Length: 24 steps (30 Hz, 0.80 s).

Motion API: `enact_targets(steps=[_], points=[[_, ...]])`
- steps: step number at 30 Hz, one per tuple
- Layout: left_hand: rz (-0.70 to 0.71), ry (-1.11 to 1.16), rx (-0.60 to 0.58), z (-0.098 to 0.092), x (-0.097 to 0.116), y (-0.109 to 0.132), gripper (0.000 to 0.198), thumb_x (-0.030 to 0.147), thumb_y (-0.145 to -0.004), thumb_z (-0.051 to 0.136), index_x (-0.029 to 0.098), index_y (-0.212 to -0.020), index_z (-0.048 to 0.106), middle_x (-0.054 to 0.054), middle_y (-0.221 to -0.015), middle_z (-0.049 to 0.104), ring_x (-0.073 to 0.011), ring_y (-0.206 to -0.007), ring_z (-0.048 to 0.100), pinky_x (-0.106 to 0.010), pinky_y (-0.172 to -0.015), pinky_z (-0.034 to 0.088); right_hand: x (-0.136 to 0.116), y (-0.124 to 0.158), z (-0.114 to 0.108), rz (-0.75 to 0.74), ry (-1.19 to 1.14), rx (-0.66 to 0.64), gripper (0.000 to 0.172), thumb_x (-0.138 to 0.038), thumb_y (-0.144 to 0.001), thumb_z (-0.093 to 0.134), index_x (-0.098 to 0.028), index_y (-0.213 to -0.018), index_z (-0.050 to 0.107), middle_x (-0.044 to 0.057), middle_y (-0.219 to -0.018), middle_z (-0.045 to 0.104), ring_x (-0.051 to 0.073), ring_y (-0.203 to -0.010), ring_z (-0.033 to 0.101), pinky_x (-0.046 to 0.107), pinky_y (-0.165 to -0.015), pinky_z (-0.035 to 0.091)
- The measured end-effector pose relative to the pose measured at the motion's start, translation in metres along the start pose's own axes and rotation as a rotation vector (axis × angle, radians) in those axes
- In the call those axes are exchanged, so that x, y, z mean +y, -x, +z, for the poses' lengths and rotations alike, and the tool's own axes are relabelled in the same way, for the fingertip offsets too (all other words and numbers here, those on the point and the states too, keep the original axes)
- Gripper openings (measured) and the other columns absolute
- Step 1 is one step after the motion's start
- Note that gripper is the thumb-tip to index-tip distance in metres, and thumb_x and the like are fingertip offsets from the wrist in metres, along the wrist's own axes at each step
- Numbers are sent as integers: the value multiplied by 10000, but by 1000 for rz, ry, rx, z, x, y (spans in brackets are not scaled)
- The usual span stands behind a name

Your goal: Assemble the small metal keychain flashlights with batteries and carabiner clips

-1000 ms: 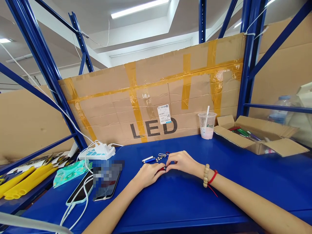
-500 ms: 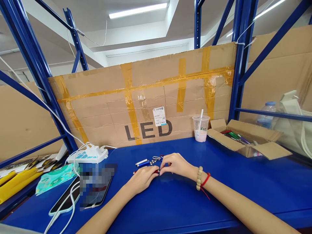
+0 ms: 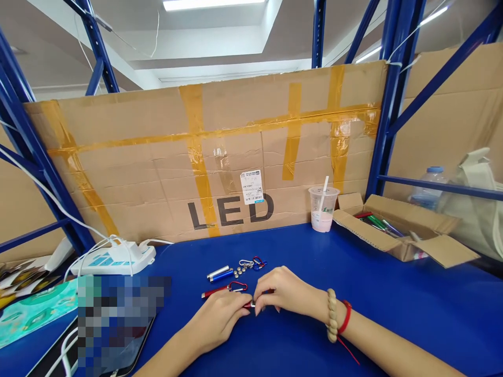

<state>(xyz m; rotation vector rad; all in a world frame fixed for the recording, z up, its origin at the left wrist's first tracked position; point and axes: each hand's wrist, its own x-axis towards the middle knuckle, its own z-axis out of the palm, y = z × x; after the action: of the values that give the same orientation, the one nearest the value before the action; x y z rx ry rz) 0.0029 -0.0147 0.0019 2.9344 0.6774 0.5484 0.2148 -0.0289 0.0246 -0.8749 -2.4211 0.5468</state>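
My left hand is closed around a small red flashlight, whose silver end pokes out toward the right. At that end the thumb and fingertips of my right hand pinch together, and they cover part of it. Just beyond my left hand lies a second red tube with a red carabiner. Farther back are a silver tube and a blue tube, side by side. Several button cells sit beside them, next to a silver clip and a blue and red carabiner.
At the left are a power strip with white cables, a partly blurred phone and a green packet. A cup with a straw stands at the back, beside an open carton of pens. A cardboard wall closes off the back.
The view has shifted and come nearer the table. Both hands now appear lower, and the second red tube with its carabiner shows more fully. They still hold the small flashlight.
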Motion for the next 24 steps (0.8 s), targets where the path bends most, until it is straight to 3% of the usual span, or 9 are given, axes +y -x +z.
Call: enact_targets(steps=[4,8,13,18,24], points=[[21,105,25,1,4,1,333,295,-956,235,184,-908,545,-31,-784,637,-145,-681,585,-221,-637,435,-2,1,2,-49,-6,-15,346,-398,-882,465,-178,-744,693,-21,-669,639,43,-453,493,147,-519,391],[-79,248,112,2,11,2,285,256,-948,265,185,-900,536,-21,-795,632,-122,-664,577,-189,-612,433,-7,1,3,-53,-12,56,387,-356,-927,383,-155,-762,670,-10,-649,624,46,-444,484,150,-517,401],[-108,239,112,5,12,3,230,216,-933,308,188,-884,531,-4,-737,612,-119,-630,565,-189,-578,411,-11,1,3,-74,133,32,385,-305,-950,333,-163,-771,643,-5,-649,630,66,-513,520,163,-536,385],[-104,158,67,7,8,4,223,199,-927,309,176,-877,524,-13,-738,617,-136,-629,577,-211,-574,401,-10,1,8,5,210,-52,384,-260,-952,305,-164,-738,609,1,-649,629,86,-565,545,185,-562,377],[-121,97,91,8,8,4,210,221,-929,322,173,-886,522,-19,-751,628,-145,-625,589,-224,-565,409,-16,-2,16,189,29,0,382,-287,-937,343,-175,-611,508,-34,-506,553,70,-461,486,184,-529,356]])
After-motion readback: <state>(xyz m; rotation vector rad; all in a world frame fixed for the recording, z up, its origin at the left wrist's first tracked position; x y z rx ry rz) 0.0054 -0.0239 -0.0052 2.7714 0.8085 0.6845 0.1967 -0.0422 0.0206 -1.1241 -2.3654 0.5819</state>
